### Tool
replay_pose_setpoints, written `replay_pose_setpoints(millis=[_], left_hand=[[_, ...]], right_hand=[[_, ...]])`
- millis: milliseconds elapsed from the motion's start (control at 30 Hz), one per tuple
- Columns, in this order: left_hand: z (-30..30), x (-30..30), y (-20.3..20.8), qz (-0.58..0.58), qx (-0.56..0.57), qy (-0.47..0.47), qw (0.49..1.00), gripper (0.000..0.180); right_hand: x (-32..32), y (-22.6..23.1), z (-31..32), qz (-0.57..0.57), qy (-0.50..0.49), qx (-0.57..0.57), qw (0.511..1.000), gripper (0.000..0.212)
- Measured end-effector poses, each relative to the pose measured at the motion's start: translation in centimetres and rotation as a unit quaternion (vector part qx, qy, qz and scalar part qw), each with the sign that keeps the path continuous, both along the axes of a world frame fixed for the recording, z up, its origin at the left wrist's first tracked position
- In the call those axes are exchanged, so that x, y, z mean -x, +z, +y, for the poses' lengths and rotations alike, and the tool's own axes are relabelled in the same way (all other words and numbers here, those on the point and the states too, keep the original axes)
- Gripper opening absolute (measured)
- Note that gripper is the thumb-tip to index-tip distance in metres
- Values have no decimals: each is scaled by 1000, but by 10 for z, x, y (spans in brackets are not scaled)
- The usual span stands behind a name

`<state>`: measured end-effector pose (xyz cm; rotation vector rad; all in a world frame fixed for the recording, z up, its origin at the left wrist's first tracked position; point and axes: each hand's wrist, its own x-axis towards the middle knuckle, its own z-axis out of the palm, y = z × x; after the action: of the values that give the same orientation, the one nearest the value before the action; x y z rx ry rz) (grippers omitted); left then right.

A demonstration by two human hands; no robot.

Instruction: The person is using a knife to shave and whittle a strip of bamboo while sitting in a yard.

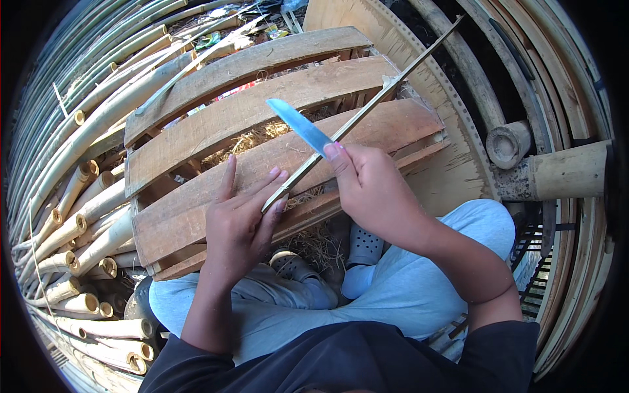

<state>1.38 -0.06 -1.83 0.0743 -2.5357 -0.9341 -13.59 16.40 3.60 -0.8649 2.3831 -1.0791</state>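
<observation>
A long, thin bamboo strip [373,103] runs slantwise over a slatted wooden bench [190,134], its near end by my left fingers and its far end reaching the upper right. My left hand [239,213] pinches that near end between thumb and fingers, the index finger raised apart. In my right hand [373,177] is a knife [298,124]; its bright blade points up and left and crosses the strip. The knife's handle is hidden in my fist, with my thumb pressed near the blade's base, against the strip. A pale curl of shaving [391,80] clings to the strip farther up.
Stacked bamboo poles [98,144] fill the left side. Behind the bench leans a curved plywood sheet [458,141]. Thick bamboo posts [567,171] and long slats [570,78] stand at right. Shavings [252,139] lie between the bench slats; my clogs [367,245] are below.
</observation>
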Motion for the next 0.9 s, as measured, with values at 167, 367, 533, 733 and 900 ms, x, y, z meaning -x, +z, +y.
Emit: replay_pose_setpoints(millis=[167,367,533,733,900], left_hand=[[-1,-4,-2,8,-10,-1,1000,26],[-1,-2,3,-1,-15,7,1000,25],[0,-2,4,-11,-13,2,1000,25],[1,0,2,14,9,10,1000,26],[-1,-4,5,-14,6,-1,1000,27]], right_hand=[[39,12,3,40,-84,-46,995,51],[23,9,1,-51,-4,-58,997,51],[28,6,4,7,-43,-42,998,52],[62,26,8,23,-94,-109,989,47],[41,20,5,-6,-5,-104,995,49]])
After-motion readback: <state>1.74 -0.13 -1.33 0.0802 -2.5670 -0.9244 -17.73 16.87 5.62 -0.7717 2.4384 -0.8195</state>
